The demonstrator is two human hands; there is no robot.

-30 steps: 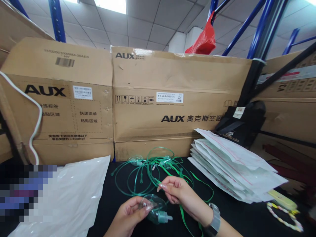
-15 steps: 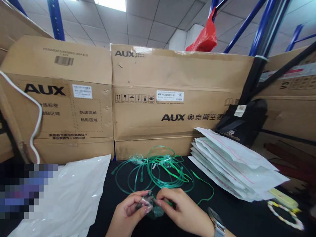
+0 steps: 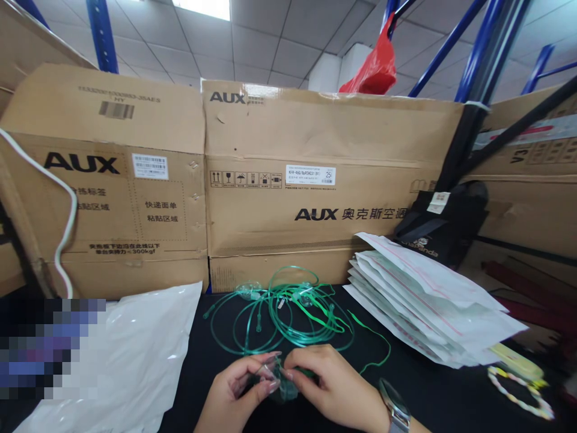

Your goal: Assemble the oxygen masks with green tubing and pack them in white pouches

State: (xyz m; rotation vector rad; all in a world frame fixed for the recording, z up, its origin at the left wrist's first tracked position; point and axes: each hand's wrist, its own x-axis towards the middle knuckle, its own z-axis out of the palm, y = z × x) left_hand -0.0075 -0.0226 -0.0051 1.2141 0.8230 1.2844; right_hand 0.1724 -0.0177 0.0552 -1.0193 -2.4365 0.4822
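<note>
At the front middle of the table, both hands work on a small see-through greenish oxygen mask (image 3: 287, 388). My left hand (image 3: 241, 385) pinches its left edge between thumb and fingers. From the right, my right hand (image 3: 331, 382), a watch on its wrist, pinches the mask's upper part beside the left fingertips. A bit of green strap shows under the right fingers; the rest is hidden. Just beyond the hands lies a loose heap of coiled green tubing (image 3: 293, 334) with clear masks (image 3: 249, 291) and green elastic straps (image 3: 378, 331) among it.
White plastic mailing bags (image 3: 148, 337) lie at the left, and a stack of white padded envelopes (image 3: 428, 307) at the right. Large cardboard boxes (image 3: 252, 228) wall off the back. A black bag (image 3: 446, 222) and a beaded bracelet (image 3: 518, 394) are at the right.
The mask has turned a little between my fingers, and my left fingertips have shifted slightly along its edge. My right hand has barely moved. The tubing heap lies as before.
</note>
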